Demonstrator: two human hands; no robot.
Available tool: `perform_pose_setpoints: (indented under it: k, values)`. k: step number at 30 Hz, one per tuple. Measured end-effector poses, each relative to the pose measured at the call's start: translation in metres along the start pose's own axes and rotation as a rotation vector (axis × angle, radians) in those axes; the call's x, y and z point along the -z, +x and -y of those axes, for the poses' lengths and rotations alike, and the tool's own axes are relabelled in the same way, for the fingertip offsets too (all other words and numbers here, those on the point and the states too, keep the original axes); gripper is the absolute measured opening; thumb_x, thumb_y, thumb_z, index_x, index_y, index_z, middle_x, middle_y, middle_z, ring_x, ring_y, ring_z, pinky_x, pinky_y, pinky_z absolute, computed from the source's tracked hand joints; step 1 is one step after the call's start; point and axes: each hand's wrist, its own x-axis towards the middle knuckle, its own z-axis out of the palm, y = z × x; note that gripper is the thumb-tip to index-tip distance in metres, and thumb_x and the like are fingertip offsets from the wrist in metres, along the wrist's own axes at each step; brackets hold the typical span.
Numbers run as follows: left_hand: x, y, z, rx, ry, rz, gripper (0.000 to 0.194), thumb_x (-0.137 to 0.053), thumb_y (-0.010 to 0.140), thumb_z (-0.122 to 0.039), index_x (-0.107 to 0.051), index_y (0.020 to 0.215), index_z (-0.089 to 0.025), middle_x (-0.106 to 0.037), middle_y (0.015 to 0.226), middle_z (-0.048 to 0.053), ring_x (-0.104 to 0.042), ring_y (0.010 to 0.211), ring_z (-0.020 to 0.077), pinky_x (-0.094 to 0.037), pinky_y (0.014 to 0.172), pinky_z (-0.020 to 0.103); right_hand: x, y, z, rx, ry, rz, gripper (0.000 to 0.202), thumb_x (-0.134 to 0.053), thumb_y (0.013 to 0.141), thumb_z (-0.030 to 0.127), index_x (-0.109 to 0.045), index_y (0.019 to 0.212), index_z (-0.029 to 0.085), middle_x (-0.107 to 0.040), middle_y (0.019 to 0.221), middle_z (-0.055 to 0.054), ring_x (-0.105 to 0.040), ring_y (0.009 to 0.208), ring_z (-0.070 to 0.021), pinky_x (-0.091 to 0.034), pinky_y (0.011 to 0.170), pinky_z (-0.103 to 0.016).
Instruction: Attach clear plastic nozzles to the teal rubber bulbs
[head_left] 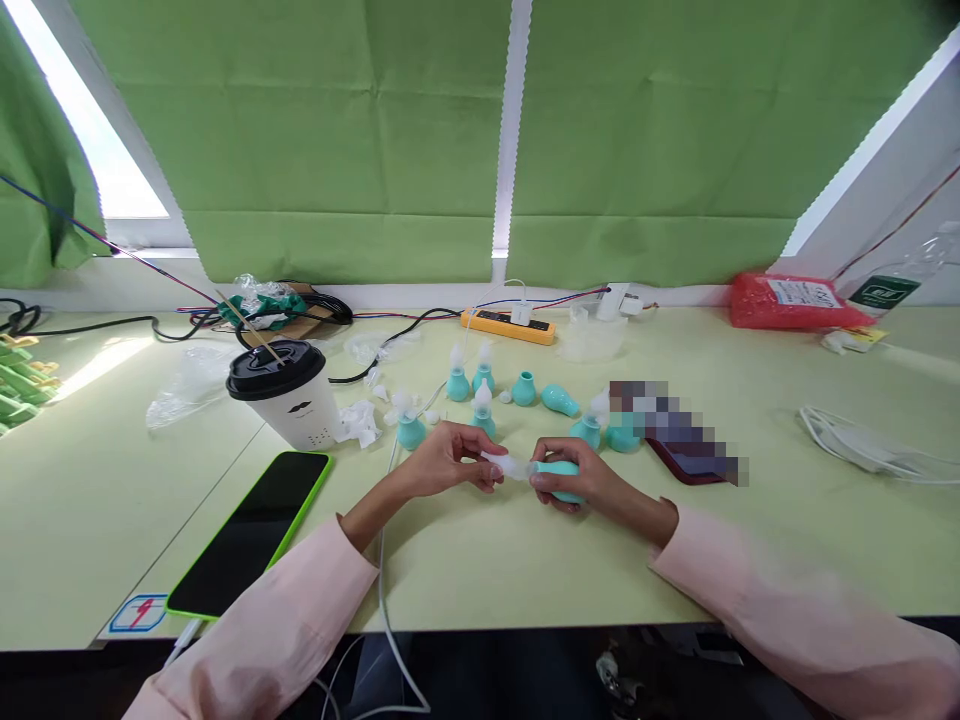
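My right hand (589, 472) is closed around a teal squeeze bulb (555, 468) that lies sideways just above the table. A translucent nozzle (514, 467) sits at the bulb's mouth, and the fingertips of my left hand (446, 462) pinch its far end. How deep it sits in the bulb I cannot tell. Behind my hands stand several teal bulbs with clear tips, among them one bulb (411, 430) at the left and another (586, 430) at the right. One bulb (524, 389) stands without a tip, and another (559, 400) lies on its side.
Left of my arm lies a green-edged phone (251, 530), with a lidded paper cup (289, 395) behind it. A dark phone (686, 450), partly blurred out, lies to the right. An orange power strip (510, 326), a red package (787, 302) and a coiled white cable (862, 455) are farther out.
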Motion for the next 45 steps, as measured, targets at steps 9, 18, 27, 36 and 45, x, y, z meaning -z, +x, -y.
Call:
perform_pose_setpoints:
  k: [9,18,27,36,45]
  values:
    - [-0.005,0.000,-0.004,0.045,-0.078,-0.026,0.022,-0.063,0.063,-0.023,-0.055,0.076,-0.008,-0.064,0.063,0.005,-0.060,0.058,0.0134,-0.052,0.058,0.029,-0.012,-0.007,-0.005,0.472,-0.633,-0.403,0.016,-0.057,0.065,0.029,-0.045,0.069,0.018,-0.051,0.061,0.001,-0.047,0.054,-0.0110,-0.037,0.049,-0.023]
    - [-0.001,0.000,-0.001,0.078,-0.044,0.029,0.020,-0.065,0.060,-0.022,-0.057,0.072,-0.008,-0.066,0.069,0.008,-0.061,0.060,0.0151,-0.052,0.059,0.030,-0.009,-0.010,-0.009,0.555,-0.873,-0.389,0.016,-0.055,0.067,0.030,-0.047,0.075,0.019,-0.056,0.065,0.000,-0.051,0.057,-0.0126,-0.037,0.053,-0.024]
    - [-0.001,-0.002,0.004,0.073,0.031,0.032,0.027,-0.067,0.057,-0.025,-0.062,0.077,-0.007,-0.066,0.066,0.007,-0.060,0.053,0.0136,-0.052,0.055,0.028,-0.008,-0.009,-0.001,0.411,-0.800,-0.261,0.016,-0.056,0.065,0.030,-0.047,0.069,0.018,-0.053,0.063,0.001,-0.046,0.055,-0.0106,-0.034,0.050,-0.022]
    - [-0.003,0.000,0.008,0.063,0.035,-0.006,0.029,-0.067,0.057,-0.025,-0.062,0.078,-0.006,-0.066,0.067,0.008,-0.060,0.053,0.0144,-0.053,0.055,0.029,-0.010,-0.005,-0.009,0.388,-0.669,-0.270,0.016,-0.056,0.064,0.028,-0.045,0.068,0.018,-0.050,0.063,0.001,-0.044,0.057,-0.0106,-0.035,0.051,-0.022]
    - [-0.004,-0.002,-0.001,0.055,-0.007,-0.048,0.032,-0.068,0.056,-0.027,-0.061,0.079,-0.007,-0.066,0.064,0.008,-0.060,0.050,0.0139,-0.052,0.052,0.029,-0.017,-0.005,-0.002,0.235,-0.290,-0.259,0.022,-0.060,0.062,0.031,-0.043,0.066,0.017,-0.048,0.056,0.004,-0.041,0.044,-0.0068,-0.034,0.042,-0.021]
